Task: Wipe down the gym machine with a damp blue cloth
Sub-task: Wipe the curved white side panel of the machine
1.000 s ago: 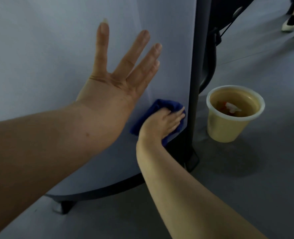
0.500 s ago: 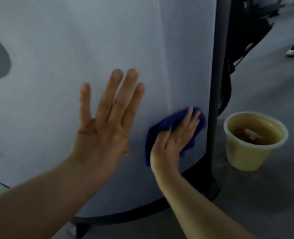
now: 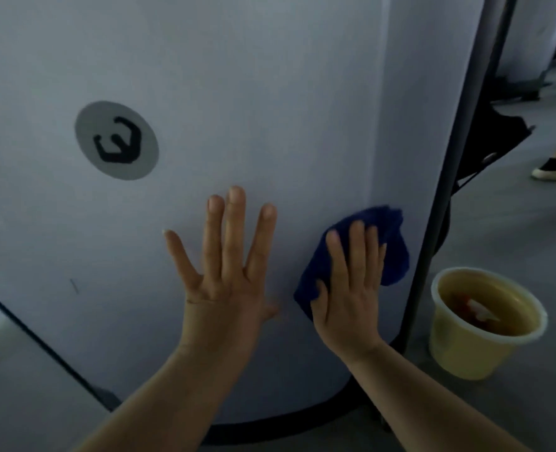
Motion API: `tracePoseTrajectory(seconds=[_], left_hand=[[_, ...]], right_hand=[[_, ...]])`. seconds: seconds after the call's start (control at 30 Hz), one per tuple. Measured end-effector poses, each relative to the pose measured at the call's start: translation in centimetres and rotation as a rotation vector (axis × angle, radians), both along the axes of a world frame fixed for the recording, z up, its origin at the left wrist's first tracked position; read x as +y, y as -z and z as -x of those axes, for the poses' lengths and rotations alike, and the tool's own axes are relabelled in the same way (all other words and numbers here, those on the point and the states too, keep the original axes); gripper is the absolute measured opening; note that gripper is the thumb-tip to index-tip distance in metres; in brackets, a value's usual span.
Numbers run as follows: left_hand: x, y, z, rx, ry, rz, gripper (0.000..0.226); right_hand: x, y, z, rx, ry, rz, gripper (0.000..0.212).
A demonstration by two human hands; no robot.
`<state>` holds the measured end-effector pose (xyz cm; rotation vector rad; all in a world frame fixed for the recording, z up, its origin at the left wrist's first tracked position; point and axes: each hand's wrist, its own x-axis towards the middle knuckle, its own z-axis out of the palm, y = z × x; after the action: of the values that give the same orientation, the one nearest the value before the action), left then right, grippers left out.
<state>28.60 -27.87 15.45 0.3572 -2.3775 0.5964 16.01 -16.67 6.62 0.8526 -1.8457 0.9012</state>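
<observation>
right hand (image 3: 351, 288) flat on blue cloth (image 3: 390, 246); left hand (image 3: 224, 272) on panel (image 3: 237, 93)

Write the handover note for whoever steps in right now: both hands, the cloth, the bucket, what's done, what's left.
Left hand: open, fingers spread flat on the machine's white panel.
Right hand: open, pressing the blue cloth against the panel's lower right, beside the dark upright post.
Yellow bucket: on the floor right of the post.
Done: cannot tell how much is wiped.
Left: the panel above, around the round logo sticker.
</observation>
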Motion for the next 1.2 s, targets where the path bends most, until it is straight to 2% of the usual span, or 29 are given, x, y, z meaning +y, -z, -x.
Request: tracePoseTrajectory(seconds=[0.07, 0.13, 0.23, 0.33, 0.43, 0.57, 0.63, 0.77, 0.83, 0.97, 1.03, 1.13, 1.2], left_hand=[[-0.3, 0.2, 0.4, 0.019, 0.032, -0.019, 0.167], [-0.4, 0.2, 0.8, 0.003, 0.03, -0.048, 0.172], [-0.3, 0.0, 0.4, -0.041, 0.015, -0.022, 0.167], [-1.4, -0.4, -1.3, 0.028, 0.08, -0.051, 0.153], [-2.9, -0.6, -2.1, 0.094, 0.056, -0.151, 0.153], [-3.2, -0.3, -1.5, 0.099, 0.076, -0.131, 0.158], [-3.5, -0.1, -2.0, 0.133, 0.127, -0.147, 0.155], [-4.7, 0.7, -3.3, 0.209, 0.081, -0.297, 0.153], [-5.1, 1.0, -3.1, 0.209, 0.062, -0.301, 0.156], [-5.4, 0.9, -3.0, 0.198, 0.1, -0.314, 0.16], [-5.7, 0.8, -3.7, 0.188, 0.11, -0.325, 0.158], [-6.3, 0.9, -4.5, 0.181, 0.109, -0.312, 0.156], [-6.8, 1.2, -4.5, 0.166, 0.097, -0.3, 0.158]], right_hand=[[1.0, 0.6, 0.1, 0.078, -0.011, -0.118, 0.059], [0.6, -3.3, 0.1, 0.132, 0.017, -0.135, 0.057], [-1.1, -9.2, -0.1, 0.205, 0.076, -0.106, 0.056], [-0.6, -7.7, 0.4, 0.27, 0.082, -0.175, 0.058], [0.7, -6.8, 0.5, 0.335, 0.075, -0.333, 0.058], [-2.1, -12.6, -1.1, 0.327, 0.12, -0.249, 0.057], [-3.1, -13.4, -1.5, 0.355, 0.112, -0.206, 0.058], [-0.6, -10.6, -0.1, 0.45, 0.076, -0.427, 0.056], [0.0, -11.7, -0.2, 0.516, 0.079, -0.529, 0.053], [-4.1, -17.3, -2.4, 0.518, 0.125, -0.385, 0.053], [-4.9, -16.9, -3.0, 0.509, 0.104, -0.376, 0.054], [-2.7, -15.1, -2.0, 0.591, 0.054, -0.591, 0.055], [-2.1, -16.7, -1.8, 0.671, 0.033, -0.71, 0.055]])
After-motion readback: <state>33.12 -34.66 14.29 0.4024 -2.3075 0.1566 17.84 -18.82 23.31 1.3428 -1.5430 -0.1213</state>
